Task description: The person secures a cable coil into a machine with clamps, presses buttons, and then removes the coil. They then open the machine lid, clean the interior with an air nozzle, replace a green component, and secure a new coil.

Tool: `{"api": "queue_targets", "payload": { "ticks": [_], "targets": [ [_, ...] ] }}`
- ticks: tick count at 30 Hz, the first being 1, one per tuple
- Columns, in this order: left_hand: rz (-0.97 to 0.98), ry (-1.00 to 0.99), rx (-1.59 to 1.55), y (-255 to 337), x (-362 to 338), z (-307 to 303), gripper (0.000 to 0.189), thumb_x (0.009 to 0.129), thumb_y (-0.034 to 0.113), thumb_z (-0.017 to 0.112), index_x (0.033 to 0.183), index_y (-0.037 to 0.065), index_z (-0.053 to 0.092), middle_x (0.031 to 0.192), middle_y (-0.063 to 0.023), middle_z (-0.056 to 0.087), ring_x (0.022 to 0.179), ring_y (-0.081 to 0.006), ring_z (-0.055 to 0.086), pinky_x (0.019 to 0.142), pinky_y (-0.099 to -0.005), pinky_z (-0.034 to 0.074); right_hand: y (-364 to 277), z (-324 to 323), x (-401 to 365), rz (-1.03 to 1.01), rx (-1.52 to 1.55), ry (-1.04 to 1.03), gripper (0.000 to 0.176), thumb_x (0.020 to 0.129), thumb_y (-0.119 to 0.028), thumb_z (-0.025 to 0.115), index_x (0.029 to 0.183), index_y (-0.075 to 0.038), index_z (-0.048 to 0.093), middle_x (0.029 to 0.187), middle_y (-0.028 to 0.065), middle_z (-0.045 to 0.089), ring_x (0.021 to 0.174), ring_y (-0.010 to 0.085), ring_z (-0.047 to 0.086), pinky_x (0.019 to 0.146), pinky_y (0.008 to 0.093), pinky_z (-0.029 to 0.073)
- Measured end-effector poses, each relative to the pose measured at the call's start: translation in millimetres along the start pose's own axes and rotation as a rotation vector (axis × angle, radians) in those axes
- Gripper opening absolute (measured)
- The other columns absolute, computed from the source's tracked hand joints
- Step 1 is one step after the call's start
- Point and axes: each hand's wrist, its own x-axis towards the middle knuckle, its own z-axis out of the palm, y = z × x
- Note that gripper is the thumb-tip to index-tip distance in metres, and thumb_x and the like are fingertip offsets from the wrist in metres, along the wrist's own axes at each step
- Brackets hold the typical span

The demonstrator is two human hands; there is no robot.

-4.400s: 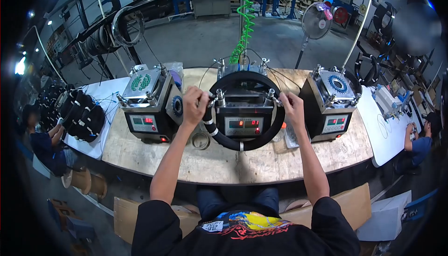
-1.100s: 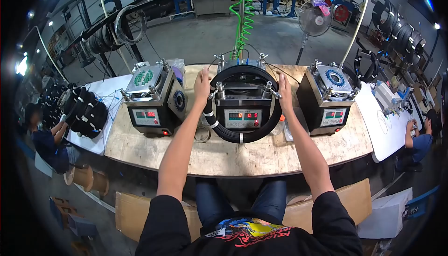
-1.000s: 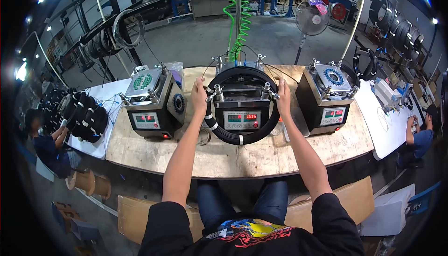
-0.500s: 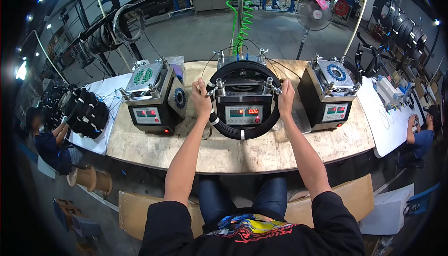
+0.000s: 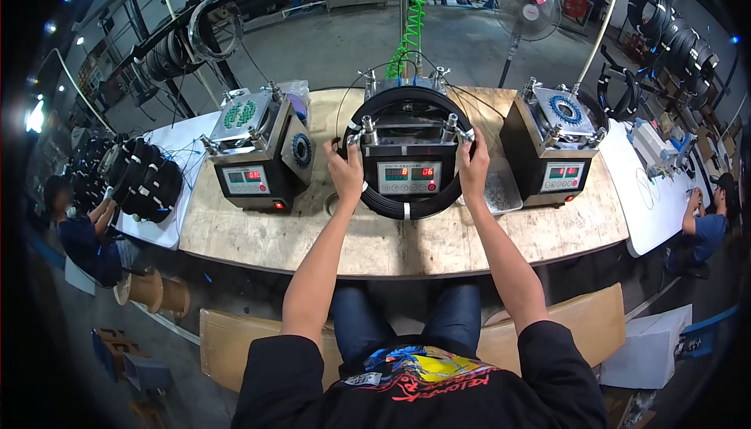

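Observation:
A coil of black cable [image 5: 407,210], bound with white ties, rings the front of the middle metal machine [image 5: 405,150]. Through the ring shows the machine's panel [image 5: 409,179] with lit red digits. My left hand [image 5: 346,172] is closed around the coil's left side, thumb toward me, near a silver post. On the opposite side my right hand [image 5: 473,169] grips the coil in the same way, its fingers partly hidden behind the cable. Both forearms reach forward over the wooden tabletop [image 5: 375,253].
Similar machines stand at left [image 5: 249,155] and right [image 5: 552,147], topped with green and blue rings of small parts. A clear plastic tray [image 5: 501,190] lies by the right machine. Black coils [image 5: 149,179] fill the left table. People work at both sides. A fan [image 5: 530,13] stands behind.
Both hands have slid lower along the coil, toward me. The coil stays around the machine's front, and the view has shifted slightly. The right-side person's arms have moved.

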Motion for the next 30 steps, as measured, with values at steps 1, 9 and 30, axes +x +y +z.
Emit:
{"api": "queue_targets", "payload": {
  "ticks": [1,9,30],
  "targets": [
    [-0.034,-0.022,-0.039,1.5,0.2,-1.4,0.067,0.105,0.049,0.059,0.142,-0.004,0.042,0.125,-0.0344,0.062,0.114,-0.0534,0.061,0.099,-0.0533,0.047,0.0,-0.6,0.5,-0.010,-0.006,-0.004,0.044,0.106,-0.018,0.056,0.142,0.007,0.053,0.128,0.0261,0.066,0.112,0.0355,0.066,0.100,0.0409,0.049],
    [-0.001,0.029,0.120,14.0,-28.8,-6.2,0.065,0.103,0.045,0.063,0.141,-0.003,0.043,0.114,-0.0337,0.066,0.107,-0.0509,0.066,0.089,-0.0540,0.050,-20.8,-4.4,-19.7,-0.057,-0.117,0.039,0.053,0.101,-0.010,0.063,0.150,0.001,0.046,0.122,0.0271,0.063,0.113,0.0438,0.062,0.098,0.0467,0.048],
    [-0.145,-0.084,0.099,17.1,-75.0,-19.9,0.043,0.097,0.030,0.071,0.113,-0.008,0.058,0.096,-0.0256,0.070,0.090,-0.0451,0.069,0.081,-0.0522,0.050,-24.8,-11.2,-57.3,-0.052,-0.268,0.058,0.073,0.093,-0.005,0.069,0.157,0.003,0.036,0.120,0.0263,0.058,0.113,0.0451,0.058,0.097,0.0496,0.048]
  ]
}}
